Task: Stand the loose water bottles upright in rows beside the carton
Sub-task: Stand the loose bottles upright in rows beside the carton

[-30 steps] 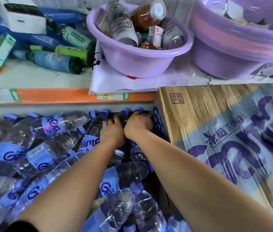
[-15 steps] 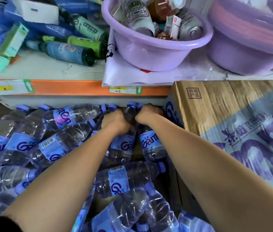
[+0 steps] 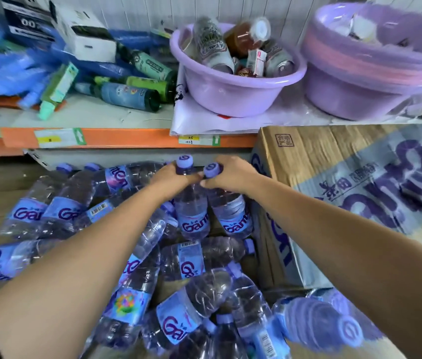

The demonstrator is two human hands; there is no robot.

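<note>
Fingers of the left hand [image 3: 168, 174] curl round the neck of a clear plastic water bottle with a purple cap [image 3: 191, 216]; the right hand [image 3: 233, 174] grips a second such bottle [image 3: 234, 216] likewise. Both stand roughly upright, side by side, just beside the brown cardboard carton [image 3: 321, 164]. The heap of loose bottles [image 3: 137, 301] lies flat: the rows look barely begun.

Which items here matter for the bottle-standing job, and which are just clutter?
Job: left hand gripping left bottle; right hand gripping right bottle; loose water bottles; carton.
Clutter: small purple basin; large purple basin; shelf bottles; white box.
</note>
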